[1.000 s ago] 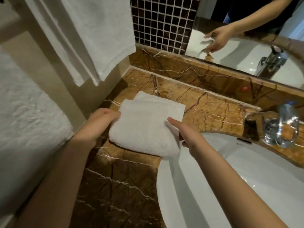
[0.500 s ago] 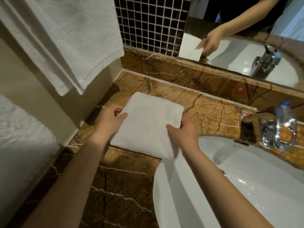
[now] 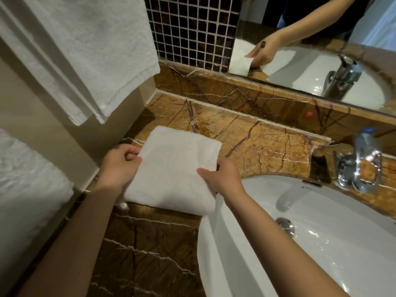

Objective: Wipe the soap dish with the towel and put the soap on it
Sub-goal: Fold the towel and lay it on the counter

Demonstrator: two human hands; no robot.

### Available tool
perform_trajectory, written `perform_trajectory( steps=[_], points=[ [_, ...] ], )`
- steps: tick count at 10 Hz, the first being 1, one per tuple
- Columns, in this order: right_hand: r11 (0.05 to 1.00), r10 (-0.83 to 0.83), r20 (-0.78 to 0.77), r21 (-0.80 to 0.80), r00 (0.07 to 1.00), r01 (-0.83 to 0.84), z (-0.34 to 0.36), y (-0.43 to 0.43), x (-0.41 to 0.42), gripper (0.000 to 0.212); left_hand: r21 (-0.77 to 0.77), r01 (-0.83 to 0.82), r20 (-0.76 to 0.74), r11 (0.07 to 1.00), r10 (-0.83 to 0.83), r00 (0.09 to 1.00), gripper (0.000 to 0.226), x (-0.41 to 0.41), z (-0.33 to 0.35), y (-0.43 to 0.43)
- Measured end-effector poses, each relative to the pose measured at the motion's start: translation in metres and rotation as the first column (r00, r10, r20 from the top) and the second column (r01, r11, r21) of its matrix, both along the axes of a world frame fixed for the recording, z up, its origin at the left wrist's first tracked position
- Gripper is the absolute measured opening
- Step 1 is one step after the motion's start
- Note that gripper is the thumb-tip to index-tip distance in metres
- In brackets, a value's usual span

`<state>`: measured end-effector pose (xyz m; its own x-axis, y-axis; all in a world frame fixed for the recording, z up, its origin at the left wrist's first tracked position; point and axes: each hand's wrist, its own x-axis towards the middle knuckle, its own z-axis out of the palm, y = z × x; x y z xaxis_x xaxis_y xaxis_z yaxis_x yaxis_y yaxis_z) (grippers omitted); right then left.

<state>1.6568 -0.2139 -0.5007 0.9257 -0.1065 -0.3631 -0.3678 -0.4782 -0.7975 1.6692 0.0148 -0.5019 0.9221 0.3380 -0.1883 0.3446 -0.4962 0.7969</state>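
A folded white towel (image 3: 175, 168) lies on the brown marble counter (image 3: 257, 142), its near right corner overlapping the sink rim. My left hand (image 3: 120, 163) grips the towel's left edge, thumb on top. My right hand (image 3: 222, 176) grips its right edge, thumb on top and fingers under the fold. No soap dish or soap shows anywhere in view.
A white sink (image 3: 321, 243) with a chrome drain (image 3: 285, 226) fills the lower right. A chrome tap (image 3: 360, 172) stands behind it. White towels (image 3: 85, 50) hang at the upper left over the counter's corner. A mirror (image 3: 321, 50) runs along the back wall.
The folded towel came down from just above the counter and now rests flat on it, slightly further back. Both hands stayed on its edges.
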Motion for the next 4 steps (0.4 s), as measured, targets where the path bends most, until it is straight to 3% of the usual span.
perform_trajectory(
  steps=[3,4],
  points=[
    [0.999,-0.029,-0.013,-0.019,1.0,0.028,0.004,0.002,-0.001,0.015,0.238,0.069,-0.01,0.969,-0.069,0.998,0.014,-0.006,0.006,-0.01],
    [0.96,0.01,0.041,-0.28,0.999,0.002,0.017,0.004,-0.008,0.031,0.416,0.089,0.105,0.905,-0.145,0.984,0.03,-0.011,0.02,-0.027]
  ],
)
